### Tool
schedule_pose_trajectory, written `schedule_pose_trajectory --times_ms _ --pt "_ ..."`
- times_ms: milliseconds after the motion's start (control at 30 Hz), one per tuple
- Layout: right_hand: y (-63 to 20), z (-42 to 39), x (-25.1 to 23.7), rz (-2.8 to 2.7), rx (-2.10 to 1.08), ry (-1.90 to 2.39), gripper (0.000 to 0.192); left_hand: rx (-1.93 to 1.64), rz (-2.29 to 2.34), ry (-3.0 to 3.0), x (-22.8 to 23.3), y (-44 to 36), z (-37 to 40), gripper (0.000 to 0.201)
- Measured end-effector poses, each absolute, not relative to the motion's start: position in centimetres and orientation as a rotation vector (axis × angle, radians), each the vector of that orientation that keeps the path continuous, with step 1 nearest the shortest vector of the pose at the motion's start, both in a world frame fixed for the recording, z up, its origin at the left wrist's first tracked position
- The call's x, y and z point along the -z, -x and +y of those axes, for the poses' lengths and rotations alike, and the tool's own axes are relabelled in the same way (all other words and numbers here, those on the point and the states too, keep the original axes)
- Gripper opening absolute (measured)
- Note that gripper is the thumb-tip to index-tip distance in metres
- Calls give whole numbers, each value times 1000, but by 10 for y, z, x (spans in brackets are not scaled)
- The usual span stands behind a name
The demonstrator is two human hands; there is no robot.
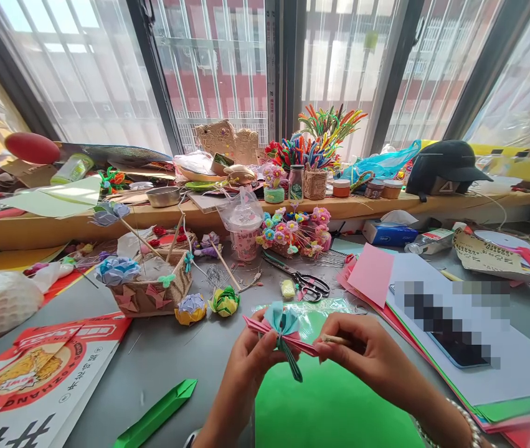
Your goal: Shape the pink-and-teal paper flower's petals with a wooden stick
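Observation:
My left hand [255, 358] is closed around a folded paper piece [286, 330] with light blue petals, pink pointed strips and a dark green strip hanging down. My right hand [362, 348] pinches a thin beige stick-like piece [334, 340], its fingertips at the right pink point of the folded paper. Whether they also grip that point I cannot tell. Below both hands lies a green sheet [325, 404]. To the left is a folded green paper strip [157, 414]. Black-handled scissors [309, 283] lie beyond the hands, beside a small yellow block [288, 288].
A cardboard basket [150, 295] with paper flowers stands at left, with a yellow-green paper flower [225, 301] nearby. Behind are a pink cup [245, 239] and beaded flowers [288, 233]. On the right, a phone [446, 330] rests on stacked colored paper [517, 354]. A printed bag [35, 373] occupies the left front.

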State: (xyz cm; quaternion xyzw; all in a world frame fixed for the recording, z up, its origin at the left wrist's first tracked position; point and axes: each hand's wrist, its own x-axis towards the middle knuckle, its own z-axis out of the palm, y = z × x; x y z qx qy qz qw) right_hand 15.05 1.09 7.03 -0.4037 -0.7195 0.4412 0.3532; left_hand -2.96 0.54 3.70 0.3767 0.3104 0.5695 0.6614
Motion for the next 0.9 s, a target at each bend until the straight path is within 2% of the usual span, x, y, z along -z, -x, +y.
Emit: schedule_pose_trajectory --times_ms 167,333,533,633,733,900 --pt "-153 10 -71 -1897 -1224 1065 39 -1288 733 -814 -40 29 5 41" --pt "-155 10 -74 -1961 -964 1086 46 -1286 742 -822 -37 29 5 41" --pt "-157 6 -75 -2052 -1302 968 47 -1244 701 -711 -32 32 8 39" --pt "-156 7 -75 -1971 -1085 1034 50 -1224 642 -662 -32 34 9 33" --pt "-153 9 -75 -1923 -1057 1065 44 -1195 600 -666 -30 33 11 29" --pt "-147 10 -70 -1978 -902 1146 48 -1177 675 -729 -21 28 17 37"
